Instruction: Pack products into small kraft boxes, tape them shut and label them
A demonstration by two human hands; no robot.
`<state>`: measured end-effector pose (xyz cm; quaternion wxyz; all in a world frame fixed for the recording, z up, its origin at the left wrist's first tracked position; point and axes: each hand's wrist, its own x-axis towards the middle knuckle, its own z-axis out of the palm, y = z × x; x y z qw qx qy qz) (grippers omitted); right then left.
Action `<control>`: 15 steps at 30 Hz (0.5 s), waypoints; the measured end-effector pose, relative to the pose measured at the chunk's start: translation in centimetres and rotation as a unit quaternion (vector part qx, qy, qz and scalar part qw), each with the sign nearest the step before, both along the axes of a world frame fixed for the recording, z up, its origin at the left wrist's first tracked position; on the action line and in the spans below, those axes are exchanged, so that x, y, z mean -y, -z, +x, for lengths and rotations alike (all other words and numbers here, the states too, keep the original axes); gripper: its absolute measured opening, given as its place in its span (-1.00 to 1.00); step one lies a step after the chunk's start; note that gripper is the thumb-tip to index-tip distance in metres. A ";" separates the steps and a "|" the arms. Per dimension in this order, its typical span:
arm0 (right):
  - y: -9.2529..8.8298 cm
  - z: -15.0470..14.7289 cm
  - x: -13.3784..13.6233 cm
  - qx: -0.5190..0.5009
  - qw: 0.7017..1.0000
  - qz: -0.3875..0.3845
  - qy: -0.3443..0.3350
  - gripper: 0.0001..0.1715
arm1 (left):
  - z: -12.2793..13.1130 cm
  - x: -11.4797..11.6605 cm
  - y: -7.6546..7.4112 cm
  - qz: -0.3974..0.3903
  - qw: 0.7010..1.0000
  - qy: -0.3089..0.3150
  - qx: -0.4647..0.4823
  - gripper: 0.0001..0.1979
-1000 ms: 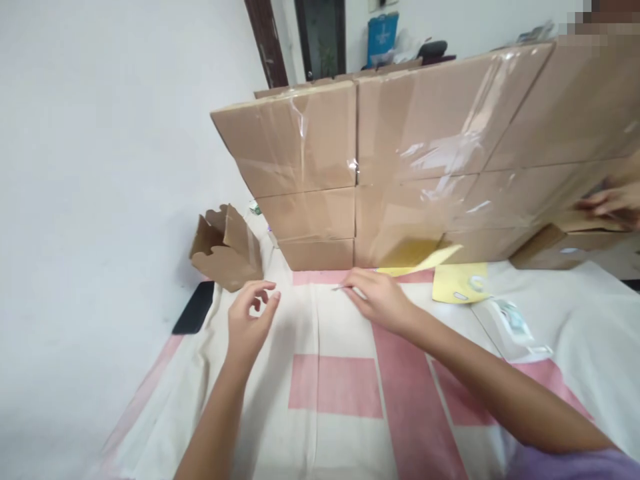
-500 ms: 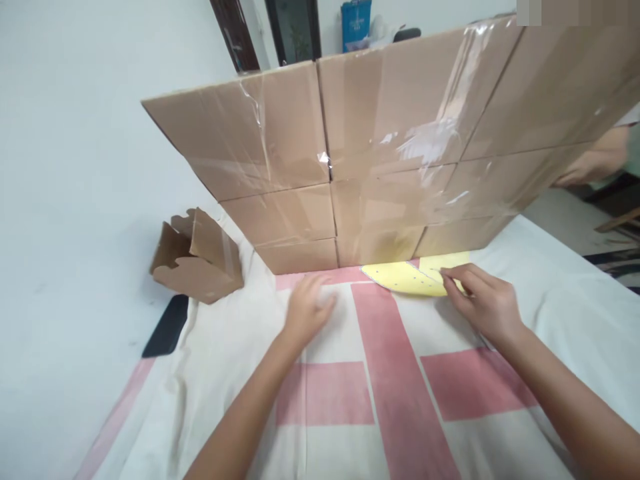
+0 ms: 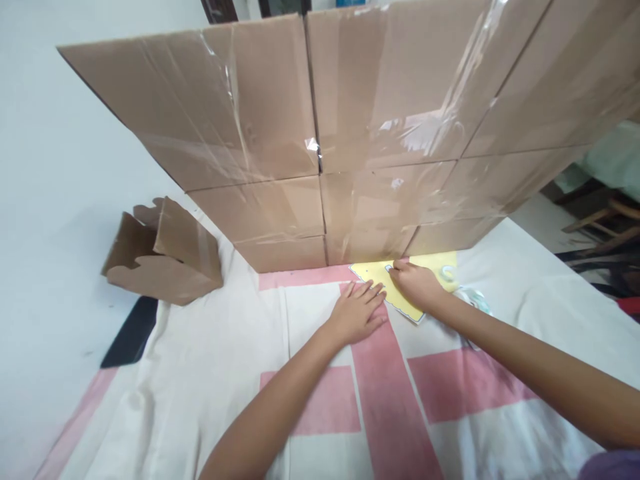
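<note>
A yellow paper sheet (image 3: 406,307) with a blue, wavy edge and small printed marks lies at the foot of the cardboard panel. My left hand (image 3: 357,312) rests flat on the cloth, its fingers spread, fingertips at the paper's left edge. Over the middle of the sheet, my right hand (image 3: 417,285) is closed with its fingers bent down. A small white spot (image 3: 389,268) shows by its fingertips; whatever they pinch is hidden. Just right of that hand, a small white ring shape (image 3: 449,273) shows on the yellow. A clear, roundish item (image 3: 476,301) lies partly behind my right forearm.
A tall taped cardboard panel (image 3: 280,133) stands across the back of the table. An open cardboard box (image 3: 193,267) with scalloped edges sits at the left, near a dark flat piece (image 3: 131,333). White cloth with pink stripes (image 3: 395,400) covers the table. Wooden furniture (image 3: 600,220) stands at the right.
My left hand has moved right and come down flat beside the paper. My right hand has moved left over the sheet, which lies flatter and turned. The view has shifted; a person's arm has left it.
</note>
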<state>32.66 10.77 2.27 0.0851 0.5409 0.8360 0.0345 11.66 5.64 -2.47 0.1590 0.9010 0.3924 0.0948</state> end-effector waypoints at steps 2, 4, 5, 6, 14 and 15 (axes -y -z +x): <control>0.1 0.0 -0.1 0.001 1.000 -0.003 0.009 -0.58 | 0.0 -0.1 0.0 -0.006 1.000 0.003 0.005 -0.38; 0.1 -0.1 -0.4 -0.004 1.000 0.001 0.017 -0.54 | 0.1 -0.2 0.1 -0.008 1.000 0.004 0.011 -0.39; 0.2 -0.2 -0.5 -0.008 1.000 0.004 0.020 -0.54 | 0.1 -0.2 0.1 -0.007 1.000 0.004 0.014 -0.39; 0.2 -0.3 -0.7 -0.012 1.000 0.006 0.024 -0.54 | 0.1 -0.2 0.1 -0.005 1.000 0.005 0.016 -0.40; 0.7 -0.3 0.0 -0.069 0.995 0.024 0.073 -0.49 | -0.5 -0.4 0.3 0.019 0.999 0.011 0.036 -0.45; 0.7 -0.2 0.2 -0.078 0.993 0.027 0.079 -0.48 | -0.6 -0.4 0.3 0.022 0.999 0.013 0.039 -0.46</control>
